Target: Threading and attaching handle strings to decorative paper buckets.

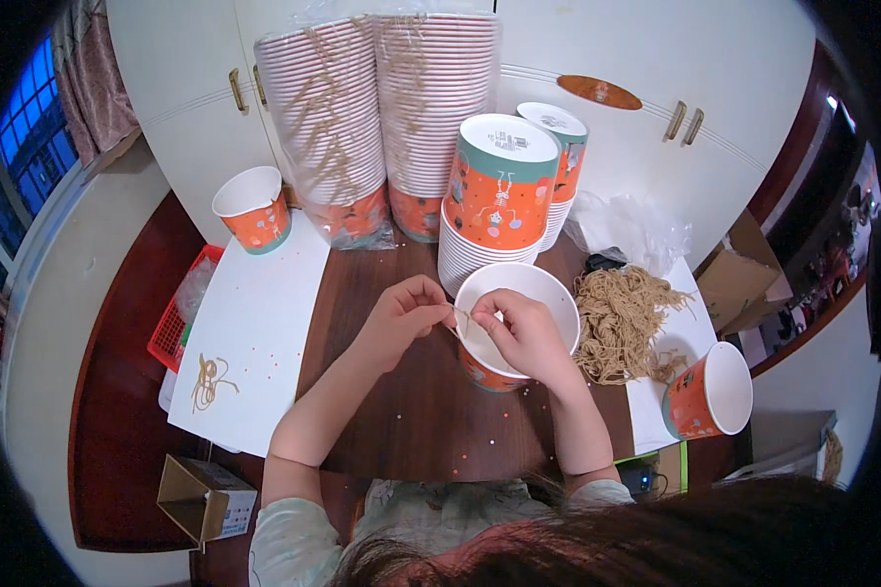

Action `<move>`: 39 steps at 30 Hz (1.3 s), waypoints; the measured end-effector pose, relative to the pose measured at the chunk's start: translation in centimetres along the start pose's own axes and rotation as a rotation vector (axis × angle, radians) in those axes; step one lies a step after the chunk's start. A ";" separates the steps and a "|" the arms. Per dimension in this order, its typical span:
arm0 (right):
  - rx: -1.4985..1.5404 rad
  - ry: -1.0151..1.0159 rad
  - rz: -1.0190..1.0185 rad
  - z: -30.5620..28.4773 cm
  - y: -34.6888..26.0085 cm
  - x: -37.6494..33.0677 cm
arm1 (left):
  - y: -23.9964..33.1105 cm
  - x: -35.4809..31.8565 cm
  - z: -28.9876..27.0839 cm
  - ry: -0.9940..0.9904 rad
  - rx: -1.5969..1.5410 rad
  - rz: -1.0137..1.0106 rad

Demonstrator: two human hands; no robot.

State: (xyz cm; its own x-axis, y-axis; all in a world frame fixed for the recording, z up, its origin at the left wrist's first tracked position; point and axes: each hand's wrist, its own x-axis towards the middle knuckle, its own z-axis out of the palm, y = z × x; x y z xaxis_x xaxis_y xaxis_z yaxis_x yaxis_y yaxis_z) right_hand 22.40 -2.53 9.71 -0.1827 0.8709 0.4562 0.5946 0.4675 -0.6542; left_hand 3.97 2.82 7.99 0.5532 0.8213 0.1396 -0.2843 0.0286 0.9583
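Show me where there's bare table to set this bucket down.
Bare wood lies before the left hand, between the white sheet and the held bucket. The sheet's middle is also free. Crowded: bucket stacks behind, twine pile to the right.

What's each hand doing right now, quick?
Left hand: closed, pinching a tan string.
Right hand: closed, pinching the same string, over the paper bucket.

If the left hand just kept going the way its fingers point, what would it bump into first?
Most likely the white rim of the orange paper bucket, right beside the left hand, which pinches a brown string. The right hand lies just beyond; depth is unclear.
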 end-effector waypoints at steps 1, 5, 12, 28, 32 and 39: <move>-0.005 0.000 0.003 0.0 0.0 0.0 | -0.2 0.1 -0.3 -0.025 -0.051 -0.016; -0.010 0.006 0.011 -0.1 0.1 0.1 | 0.2 0.1 -0.3 -0.042 0.036 -0.062; 0.015 0.016 -0.001 -0.7 -0.9 -0.2 | 0.0 -0.1 0.1 -0.133 0.244 -0.052; 0.161 -0.133 0.018 -1.4 -1.1 -0.8 | 0.0 -0.8 0.6 -0.120 0.310 0.087; 0.138 -0.125 0.013 -1.0 -1.5 -0.7 | 0.0 -0.7 0.5 -0.111 0.354 0.101; 0.169 -0.091 -0.022 -0.8 -1.2 -0.7 | 0.6 -0.9 0.9 -0.061 0.441 0.100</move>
State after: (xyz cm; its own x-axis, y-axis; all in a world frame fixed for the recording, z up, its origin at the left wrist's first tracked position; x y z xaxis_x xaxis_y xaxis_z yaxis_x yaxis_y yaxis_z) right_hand 22.46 -3.80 10.65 -0.2691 0.8667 0.4200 0.4513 0.4988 -0.7400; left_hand 3.97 1.60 8.67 0.5891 0.7719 0.2391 0.0146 -0.3059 0.9519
